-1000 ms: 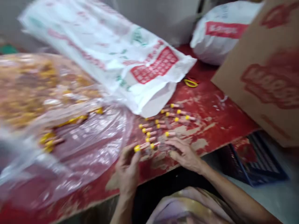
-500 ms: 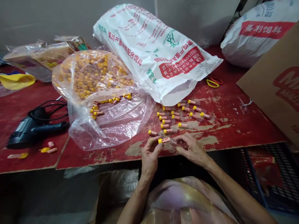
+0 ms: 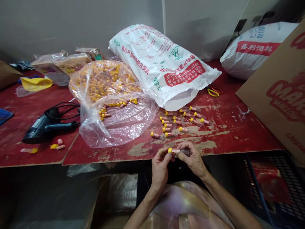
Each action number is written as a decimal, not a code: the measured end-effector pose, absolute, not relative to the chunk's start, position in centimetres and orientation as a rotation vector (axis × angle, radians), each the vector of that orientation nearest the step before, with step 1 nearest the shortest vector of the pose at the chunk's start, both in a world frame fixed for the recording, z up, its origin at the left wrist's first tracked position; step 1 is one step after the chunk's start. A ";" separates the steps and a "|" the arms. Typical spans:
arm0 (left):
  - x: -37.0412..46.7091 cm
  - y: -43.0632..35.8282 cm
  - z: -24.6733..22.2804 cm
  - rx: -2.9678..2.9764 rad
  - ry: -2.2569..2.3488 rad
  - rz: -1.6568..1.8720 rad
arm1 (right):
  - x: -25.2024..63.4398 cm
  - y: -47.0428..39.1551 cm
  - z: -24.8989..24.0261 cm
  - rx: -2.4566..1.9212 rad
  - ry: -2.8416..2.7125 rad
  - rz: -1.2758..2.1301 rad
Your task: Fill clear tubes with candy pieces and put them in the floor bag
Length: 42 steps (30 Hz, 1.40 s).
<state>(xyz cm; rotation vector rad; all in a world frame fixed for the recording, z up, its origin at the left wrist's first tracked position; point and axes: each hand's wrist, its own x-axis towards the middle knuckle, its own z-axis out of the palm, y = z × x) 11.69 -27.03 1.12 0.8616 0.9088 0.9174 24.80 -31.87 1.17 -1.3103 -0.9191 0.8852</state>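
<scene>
At the table's front edge, a small yellow-capped tube [image 3: 175, 151] with a red-and-white body is held between my two hands. My left hand [image 3: 160, 167] pinches it at the capped end. The fingers of my right hand [image 3: 193, 162] are closed at its other end, on what looks like a clear plastic sleeve around the tube. Beyond my hands, several similar capped tubes [image 3: 167, 125] lie on the table in clear sleeves. To their left is a clear plastic bag [image 3: 119, 127], its back part full of yellow-capped tubes, with some loose near its mouth.
A white printed sack [image 3: 152, 57] lies behind the tubes, with scissors [image 3: 213, 92] at its right. On the left rests a black heat gun [image 3: 40, 127] with its cord. A cardboard box [image 3: 283, 82] stands on the right, above a dark plastic crate [image 3: 290, 190].
My hands have drawn the tube back toward me, off the tabletop area. My right hand has closed in nearer to the tube's cap. The camera view has shifted.
</scene>
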 end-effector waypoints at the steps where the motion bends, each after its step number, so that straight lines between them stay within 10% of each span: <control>1: 11.7 -27.1 1.2 0.926 0.926 0.902 | 24.6 -31.8 1.0 -1.334 -0.958 0.903; 19: 11.1 -25.8 -0.4 1.451 0.956 0.824 | 26.5 -31.0 1.0 -1.553 -0.910 1.268; 28: 10.9 -26.1 -1.8 1.225 1.047 0.857 | 34.1 -30.5 4.9 -2.743 -2.055 0.489; 42: 13.2 -26.3 0.4 0.888 0.977 0.726 | 35.3 -31.5 0.7 -2.521 -2.023 0.302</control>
